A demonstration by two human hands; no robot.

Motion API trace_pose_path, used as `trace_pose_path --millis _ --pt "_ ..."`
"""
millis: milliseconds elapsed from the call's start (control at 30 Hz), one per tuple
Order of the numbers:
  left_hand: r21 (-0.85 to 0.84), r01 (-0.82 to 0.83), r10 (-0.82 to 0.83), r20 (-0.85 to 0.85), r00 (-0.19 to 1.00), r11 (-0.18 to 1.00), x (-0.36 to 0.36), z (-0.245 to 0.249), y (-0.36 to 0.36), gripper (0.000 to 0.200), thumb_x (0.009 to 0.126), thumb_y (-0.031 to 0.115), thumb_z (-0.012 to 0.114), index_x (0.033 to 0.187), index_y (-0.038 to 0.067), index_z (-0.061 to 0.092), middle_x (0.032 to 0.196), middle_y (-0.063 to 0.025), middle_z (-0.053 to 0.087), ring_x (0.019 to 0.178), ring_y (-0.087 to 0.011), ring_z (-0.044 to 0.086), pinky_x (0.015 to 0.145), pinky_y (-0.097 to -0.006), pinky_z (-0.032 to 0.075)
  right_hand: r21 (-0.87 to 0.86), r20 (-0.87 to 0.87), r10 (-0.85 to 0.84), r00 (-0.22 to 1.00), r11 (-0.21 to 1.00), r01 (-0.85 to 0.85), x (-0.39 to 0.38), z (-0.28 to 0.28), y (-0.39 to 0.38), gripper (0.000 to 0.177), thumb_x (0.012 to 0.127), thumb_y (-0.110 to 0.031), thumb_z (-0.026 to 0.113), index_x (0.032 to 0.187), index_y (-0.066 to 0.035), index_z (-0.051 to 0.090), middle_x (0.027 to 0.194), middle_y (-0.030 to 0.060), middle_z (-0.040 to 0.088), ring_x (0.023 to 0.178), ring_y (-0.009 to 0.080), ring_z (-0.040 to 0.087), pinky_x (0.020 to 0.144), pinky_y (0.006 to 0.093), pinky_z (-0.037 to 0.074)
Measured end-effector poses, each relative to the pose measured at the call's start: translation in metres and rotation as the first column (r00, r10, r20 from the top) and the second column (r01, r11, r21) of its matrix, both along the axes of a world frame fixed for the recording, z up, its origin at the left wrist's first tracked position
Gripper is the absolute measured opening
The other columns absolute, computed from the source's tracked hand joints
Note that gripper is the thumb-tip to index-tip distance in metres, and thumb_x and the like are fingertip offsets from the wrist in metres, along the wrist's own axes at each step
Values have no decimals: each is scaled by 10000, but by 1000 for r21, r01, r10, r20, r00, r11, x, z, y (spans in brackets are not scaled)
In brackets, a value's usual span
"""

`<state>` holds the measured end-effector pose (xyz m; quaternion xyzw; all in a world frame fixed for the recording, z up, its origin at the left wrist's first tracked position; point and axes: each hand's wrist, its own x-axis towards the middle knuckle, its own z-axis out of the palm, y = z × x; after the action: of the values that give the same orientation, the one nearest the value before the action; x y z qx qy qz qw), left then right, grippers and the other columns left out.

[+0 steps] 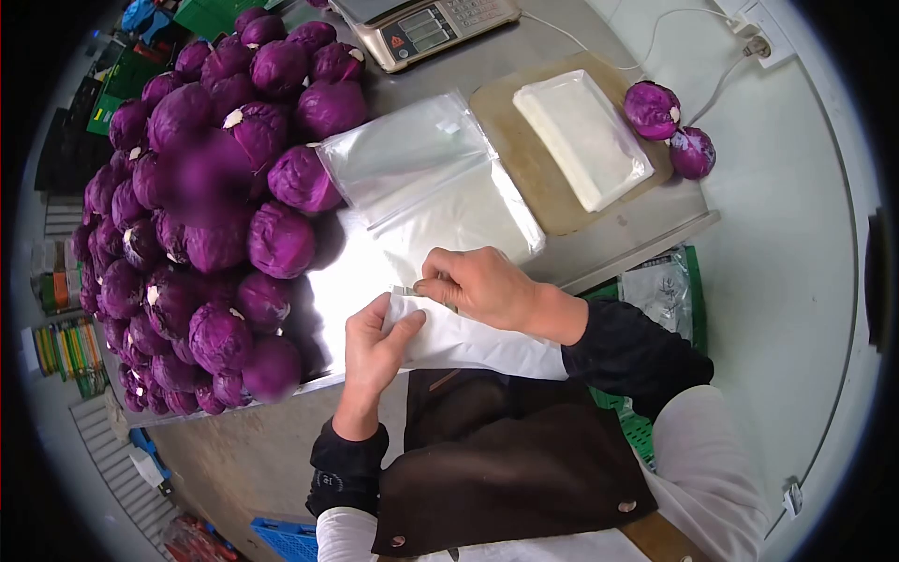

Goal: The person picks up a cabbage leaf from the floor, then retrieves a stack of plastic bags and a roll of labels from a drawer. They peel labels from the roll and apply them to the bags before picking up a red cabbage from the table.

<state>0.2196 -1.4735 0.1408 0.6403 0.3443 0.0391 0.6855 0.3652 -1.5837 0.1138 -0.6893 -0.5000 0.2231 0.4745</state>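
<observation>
My left hand [379, 342] pinches the left end of a white sheet or bag [478, 347] between thumb and fingers at the table's front edge. Just to its right, my right hand [473, 286] has its fingers closed at the top edge of the same white piece. Whatever small part lies between those fingertips is too small to tell. Beyond my hands, clear plastic bags [412, 155] lie flat on the metal table. A large pile of red cabbages [220, 342] stands to the left of my left hand.
A digital scale [431, 33] is at the back. A brown board [506, 112] holds a stack of clear-wrapped packs [585, 140], with two cabbages [651, 110] beside it. Cables run to a wall socket [757, 47]. Green crates [637, 431] stand below the table.
</observation>
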Motion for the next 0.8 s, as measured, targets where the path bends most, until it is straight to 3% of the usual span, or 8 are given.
trace_pose_path --millis 33,267,433,567,633,700,767,800 --pt "-2 1 -1 0 1000 1000 0 0 1 137 812 41 600 931 -17 636 763 8 615 667 -43 516 596 -208 421 -53 -148 23 989 998 -31 0 3 1 225 864 -259 592 837 -44 533 630 112 581 557 267 577 511 342 431" --pt "43 90 -88 -46 995 995 3 -3 11 196 801 45 595 988 -7 624 790 -3 616 700 -63 552 623 -211 441 -117 -183 68 981 989 -91 1 11 3 272 860 -302 583 804 -40 540 611 125 587 576 298 596 535 373 452" --pt "129 144 -133 -92 987 981 7 -5 15 193 803 48 583 981 -14 626 777 -6 616 679 -69 551 595 -218 436 44 363 -72 929 997 60 -6 -7 9 232 839 -262 603 776 -58 513 625 84 577 557 258 592 485 343 442" --pt "22 57 -55 -109 993 998 6 -9 19 159 800 40 605 944 -21 631 762 8 612 652 -47 516 580 -208 419 78 406 -117 907 993 93 -4 -8 12 176 801 -178 644 803 -51 522 612 68 552 562 261 588 485 339 438" --pt "28 -23 25 -80 996 999 -3 -13 31 163 787 35 623 943 -12 632 782 3 616 672 -48 523 594 -210 423 145 280 -221 934 972 186 10 -9 11 216 841 -252 604 805 -54 523 654 96 579 574 260 598 491 341 443" --pt "155 -188 185 33 982 970 -22 -15 69 130 775 23 635 904 5 629 781 -2 610 696 -61 540 615 -214 426 84 -57 -444 894 890 448 26 -7 4 231 864 -245 587 829 -22 536 644 103 569 533 240 569 511 338 436" --pt "311 -521 477 211 853 795 -59 -8 133 241 824 105 611 1038 6 563 947 -81 596 812 -149 579 718 -300 468 2 -317 -568 760 801 599 54 -19 -7 254 893 -240 548 826 3 570 628 123 560 541 200 491 554 305 422" --pt "154 -693 602 386 699 705 -76 2 168 286 867 163 568 1098 -2 537 961 -102 600 848 -183 587 762 -331 484 0 -312 -570 760 800 600 68 -28 -16 254 893 -240 548 826 3 570 628 123 560 541 200 491 554 305 422"
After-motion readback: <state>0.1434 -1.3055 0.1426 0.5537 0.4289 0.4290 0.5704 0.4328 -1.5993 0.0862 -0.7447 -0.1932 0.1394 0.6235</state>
